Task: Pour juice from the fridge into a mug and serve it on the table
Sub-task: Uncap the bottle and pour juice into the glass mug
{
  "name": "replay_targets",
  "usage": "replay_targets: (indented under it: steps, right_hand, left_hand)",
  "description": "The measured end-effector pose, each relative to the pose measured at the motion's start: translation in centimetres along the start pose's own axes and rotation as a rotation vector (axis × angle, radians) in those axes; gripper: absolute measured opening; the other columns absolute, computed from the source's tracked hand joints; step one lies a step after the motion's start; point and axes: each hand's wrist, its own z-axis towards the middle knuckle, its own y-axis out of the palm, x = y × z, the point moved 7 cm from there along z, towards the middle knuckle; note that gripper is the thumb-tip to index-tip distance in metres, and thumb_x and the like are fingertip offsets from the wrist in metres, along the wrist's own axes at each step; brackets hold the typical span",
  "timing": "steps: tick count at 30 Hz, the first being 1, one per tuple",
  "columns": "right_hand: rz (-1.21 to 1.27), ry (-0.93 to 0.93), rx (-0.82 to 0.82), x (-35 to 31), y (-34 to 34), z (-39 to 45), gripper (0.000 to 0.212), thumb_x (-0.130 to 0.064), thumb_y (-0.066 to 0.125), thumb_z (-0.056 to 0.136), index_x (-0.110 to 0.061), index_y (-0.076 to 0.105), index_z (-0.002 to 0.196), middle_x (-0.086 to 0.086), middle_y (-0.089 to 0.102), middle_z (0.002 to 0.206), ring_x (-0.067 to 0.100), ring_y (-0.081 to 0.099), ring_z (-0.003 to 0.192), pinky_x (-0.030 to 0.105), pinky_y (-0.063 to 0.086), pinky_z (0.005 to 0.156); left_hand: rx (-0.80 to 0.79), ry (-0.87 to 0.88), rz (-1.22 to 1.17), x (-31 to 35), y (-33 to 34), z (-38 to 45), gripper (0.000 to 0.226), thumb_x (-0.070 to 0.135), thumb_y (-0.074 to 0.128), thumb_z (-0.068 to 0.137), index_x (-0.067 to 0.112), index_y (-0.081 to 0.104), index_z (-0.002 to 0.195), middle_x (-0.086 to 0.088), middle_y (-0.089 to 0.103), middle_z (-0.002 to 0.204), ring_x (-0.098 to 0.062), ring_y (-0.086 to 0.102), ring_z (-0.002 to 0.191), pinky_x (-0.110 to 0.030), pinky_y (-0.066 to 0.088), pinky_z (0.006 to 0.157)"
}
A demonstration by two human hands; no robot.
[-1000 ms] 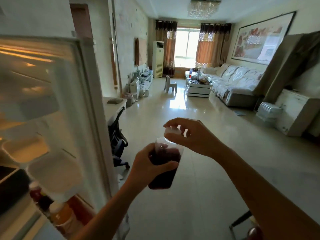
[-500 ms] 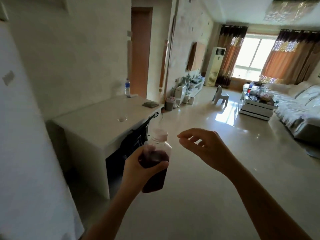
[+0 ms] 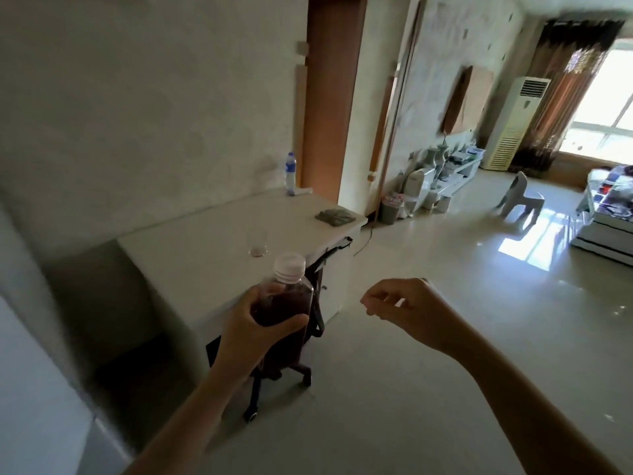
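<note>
A pale tabletop (image 3: 191,258) against the wall fills the middle left of the frame, with a clear glass (image 3: 257,242) set on it. At lower centre a capped bottle of dark juice (image 3: 282,303) is held upright in the left hand (image 3: 253,332), its grip wrapped around the body, apparently for carrying. The right hand (image 3: 407,303) is loosely curled, empty.

Right hand (image 3: 407,303) off bottle (image 3: 284,296) cap; fridge gone from view.

Clear plastic juice bottle (image 3: 286,301), matt white table (image 3: 219,255), glossy, perhaps tiled, floor (image 3: 445,371).
</note>
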Motion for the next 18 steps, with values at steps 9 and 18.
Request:
replay_targets:
  steps: [9,18]
  right_hand:
    - [0.068,-0.177,-0.236,8.9,1.2,19.0,0.014,-0.036,0.057,0.087,-0.030,0.070,0.088,-0.008,0.071,0.079,0.007,0.065,0.073,0.033,0.056,0.070]
    - [0.133,-0.393,-0.396,9.8,5.2,36.5,0.016,-0.036,0.057,0.088,-0.028,0.068,0.096,-0.012,0.071,0.082,0.004,0.064,0.074,0.030,0.056,0.073]
  left_hand:
    - [0.296,-0.079,0.133,-4.3,1.4,11.9,0.061,0.061,0.081,0.046,0.038,0.061,0.100,0.004,0.069,0.102,-0.019,0.068,0.094,-0.046,0.060,0.078]
    - [0.382,-0.155,0.325,-9.1,-0.4,23.6,0.066,0.077,0.073,0.040,0.048,0.054,0.097,0.014,0.067,0.101,-0.008,0.064,0.094,-0.031,0.056,0.081]
